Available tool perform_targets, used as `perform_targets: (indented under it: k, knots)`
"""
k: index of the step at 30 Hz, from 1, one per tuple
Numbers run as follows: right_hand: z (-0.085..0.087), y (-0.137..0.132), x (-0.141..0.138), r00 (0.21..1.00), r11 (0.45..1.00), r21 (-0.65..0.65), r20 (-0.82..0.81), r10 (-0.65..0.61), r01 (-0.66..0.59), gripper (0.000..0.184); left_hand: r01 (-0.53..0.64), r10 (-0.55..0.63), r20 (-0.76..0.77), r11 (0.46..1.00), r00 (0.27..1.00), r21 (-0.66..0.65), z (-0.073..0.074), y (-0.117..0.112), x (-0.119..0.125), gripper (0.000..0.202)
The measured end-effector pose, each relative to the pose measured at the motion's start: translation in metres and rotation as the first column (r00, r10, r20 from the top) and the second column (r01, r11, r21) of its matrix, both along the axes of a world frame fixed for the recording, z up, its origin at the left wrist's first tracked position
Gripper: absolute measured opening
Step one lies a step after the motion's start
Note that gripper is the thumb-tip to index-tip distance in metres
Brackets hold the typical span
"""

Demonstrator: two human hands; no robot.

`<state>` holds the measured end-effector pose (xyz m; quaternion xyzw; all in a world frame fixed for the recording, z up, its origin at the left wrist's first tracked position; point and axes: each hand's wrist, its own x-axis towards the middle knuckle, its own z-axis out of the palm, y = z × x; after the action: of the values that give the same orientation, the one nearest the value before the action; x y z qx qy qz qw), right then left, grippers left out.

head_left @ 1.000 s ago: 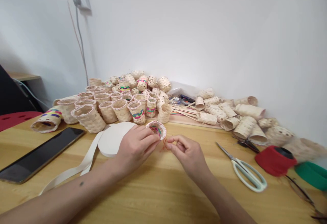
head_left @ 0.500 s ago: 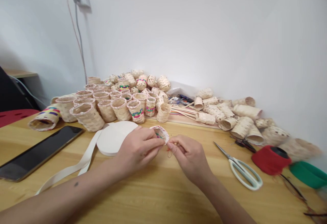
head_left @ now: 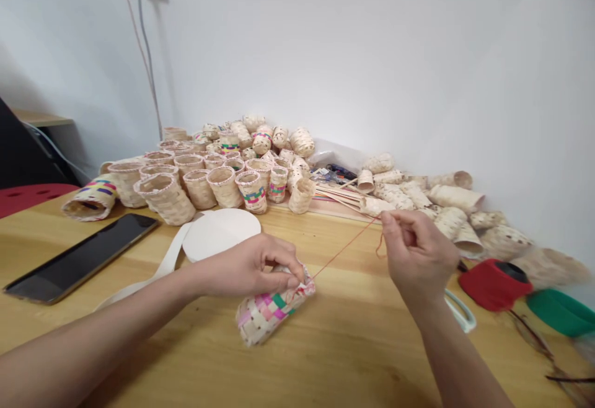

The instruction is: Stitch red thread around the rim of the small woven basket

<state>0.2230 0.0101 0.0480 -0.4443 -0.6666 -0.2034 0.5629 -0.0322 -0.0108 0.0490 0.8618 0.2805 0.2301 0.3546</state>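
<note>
My left hand (head_left: 253,266) grips a small woven basket (head_left: 269,310) with pink, purple and green squares, lying on its side on the wooden table (head_left: 325,358); my fingers pinch its rim. A thin red thread (head_left: 346,248) runs taut from the rim up to my right hand (head_left: 418,256), which pinches the thread's end with fingers closed, raised to the right of the basket.
Several woven baskets (head_left: 223,172) crowd the back of the table, with more woven tubes (head_left: 446,200) lying at the right. A white tape roll (head_left: 222,229), a dark tablet (head_left: 79,258), scissors (head_left: 460,312), a red spool (head_left: 495,284) and a green item (head_left: 564,312) lie around.
The basket has turned onto its side and come lower and nearer. My right hand has pulled away up and to the right, drawing the red thread taut.
</note>
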Motion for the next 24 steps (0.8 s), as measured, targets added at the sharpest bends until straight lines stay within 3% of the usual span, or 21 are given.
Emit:
perform_targets:
  k: [4, 9, 17, 24]
  knots:
    - [-0.006, 0.012, 0.009, 0.995, 0.992, -0.08, 0.022, -0.095, 0.097, 0.014, 0.113, -0.114, 0.008, 0.975, 0.993, -0.189, -0.004, -0.001, -0.002, 0.018]
    - [-0.018, 0.035, 0.032, 0.967, 0.94, -0.228, 0.1, -0.235, 0.252, 0.013, 0.223, -0.211, 0.072, 0.924, 0.975, -0.31, -0.006, -0.002, 0.001, 0.019]
    - [-0.031, 0.053, 0.053, 0.873, 0.718, -0.498, 0.265, -0.408, 0.487, 0.01, 0.25, -0.22, 0.121, 0.862, 0.968, -0.442, -0.01, 0.001, 0.001, 0.022]
    - [-0.031, 0.048, 0.043, 0.87, 0.706, -0.511, 0.34, -0.358, 0.491, 0.012, 0.319, -0.3, 0.119, 0.817, 0.947, -0.481, -0.011, -0.004, 0.0, 0.021]
